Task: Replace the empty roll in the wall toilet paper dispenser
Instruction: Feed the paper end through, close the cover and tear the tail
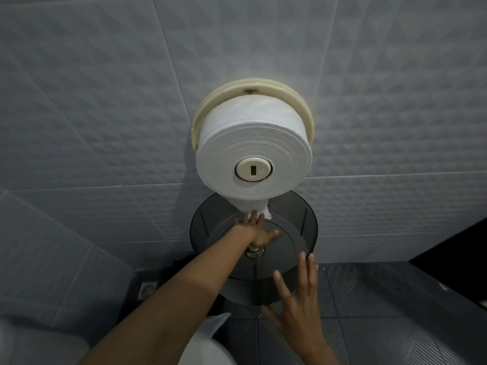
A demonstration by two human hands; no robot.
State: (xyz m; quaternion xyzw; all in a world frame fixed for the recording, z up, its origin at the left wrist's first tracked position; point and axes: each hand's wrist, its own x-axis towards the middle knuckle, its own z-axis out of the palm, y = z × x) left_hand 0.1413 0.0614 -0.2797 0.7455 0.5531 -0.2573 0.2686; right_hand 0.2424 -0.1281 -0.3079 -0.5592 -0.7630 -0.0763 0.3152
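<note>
A fresh roll (253,148) sits on the spindle of the wall dispenser (210,101), its dark cover (295,233) hanging open below. The left hand (257,230), grip wide and fingers straight, reaches the paper tail (253,205), while the right hand (297,299), fingers spread and holding nothing, meets the cover's lower rim. Swung up now, the cover could likely pinch or tear the tail, or trap it inside.

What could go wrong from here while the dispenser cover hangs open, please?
The paper tail hangs short under the jumbo roll, so closing the smoked cover could trap or tear it. The left hand lies over the cover's inner face; if the right hand lifts it, fingers might get pinched.
</note>
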